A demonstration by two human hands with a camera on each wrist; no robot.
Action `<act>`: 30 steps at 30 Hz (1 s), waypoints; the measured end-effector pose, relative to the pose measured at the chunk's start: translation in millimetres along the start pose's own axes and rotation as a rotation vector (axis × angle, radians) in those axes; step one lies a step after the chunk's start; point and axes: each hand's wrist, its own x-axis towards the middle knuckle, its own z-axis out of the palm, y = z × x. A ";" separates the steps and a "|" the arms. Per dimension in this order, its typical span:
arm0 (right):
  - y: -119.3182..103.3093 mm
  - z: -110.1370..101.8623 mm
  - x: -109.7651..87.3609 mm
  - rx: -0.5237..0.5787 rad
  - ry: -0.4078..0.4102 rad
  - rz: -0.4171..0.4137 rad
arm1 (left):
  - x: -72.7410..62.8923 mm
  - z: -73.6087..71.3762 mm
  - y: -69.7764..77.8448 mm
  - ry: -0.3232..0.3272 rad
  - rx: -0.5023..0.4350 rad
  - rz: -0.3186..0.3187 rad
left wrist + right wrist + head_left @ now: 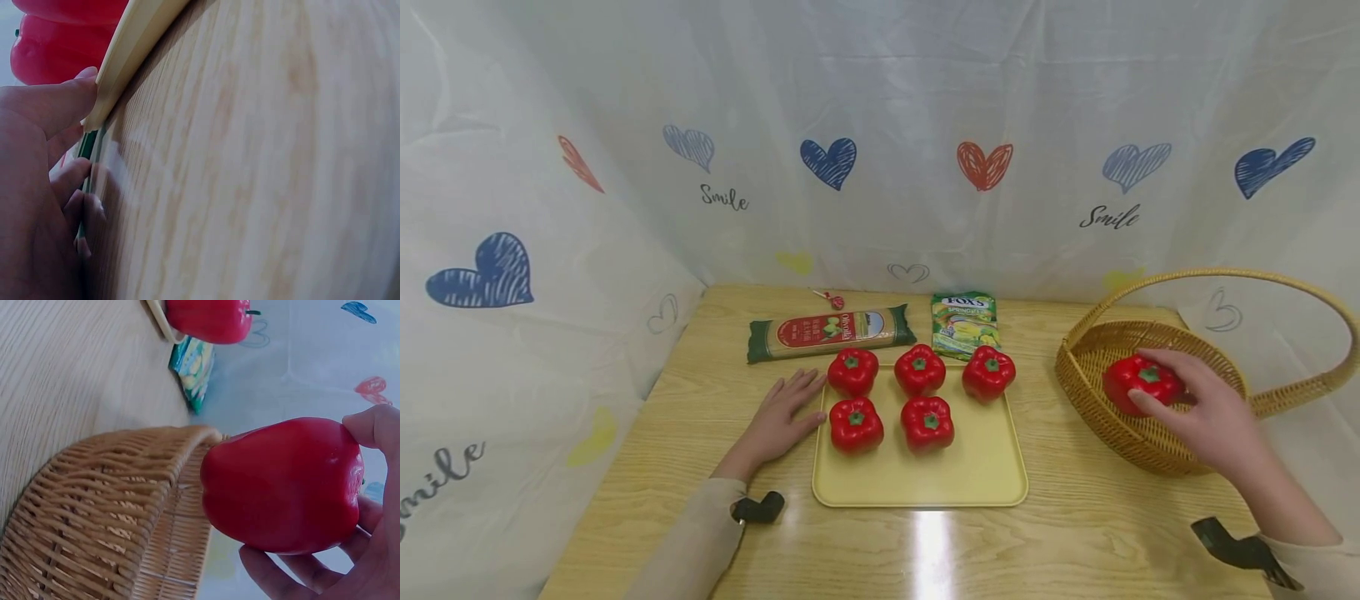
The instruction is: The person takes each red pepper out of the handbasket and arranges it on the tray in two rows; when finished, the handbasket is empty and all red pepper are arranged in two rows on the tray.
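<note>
My right hand (1206,412) grips a red bell pepper (1138,383) with a green stem, thumb on one side and fingers on the other. In the head view the pepper overlaps the opening of the wicker basket (1078,408); in the right wrist view this pepper (281,487) is at the basket's rim (181,462). My left hand (782,421) rests at the left edge of the yellow tray (925,492), fingers spread and its thumb touching the rim (119,69). On the tray several more red peppers (927,423) sit in two rows, stems up.
Behind the tray lie a long pasta packet (831,332), a green Fox's candy bag (966,325) and a small red lollipop (835,302). The basket's tall handle (1217,273) arches over its opening. A white curtain (895,100) with printed hearts hangs behind the wooden table (685,450).
</note>
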 end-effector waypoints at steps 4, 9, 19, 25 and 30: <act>-4.1 1.7 -0.8 0.019 -0.005 -0.013 | -0.1 0.5 -0.4 -0.009 0.003 -0.009; -7.6 5.7 -2.1 0.047 -0.006 -0.034 | -0.5 0.2 0.1 -0.002 0.013 -0.002; -19.1 13.3 -4.9 0.046 -0.006 -0.062 | -0.9 -0.3 -0.6 -0.009 0.014 -0.008; -26.6 20.8 -5.3 0.068 -0.007 -0.099 | -0.7 0.2 -1.3 -0.007 0.014 -0.005; -32.2 27.9 -6.1 0.082 -0.020 -0.121 | -0.4 0.3 -1.7 0.002 0.017 0.010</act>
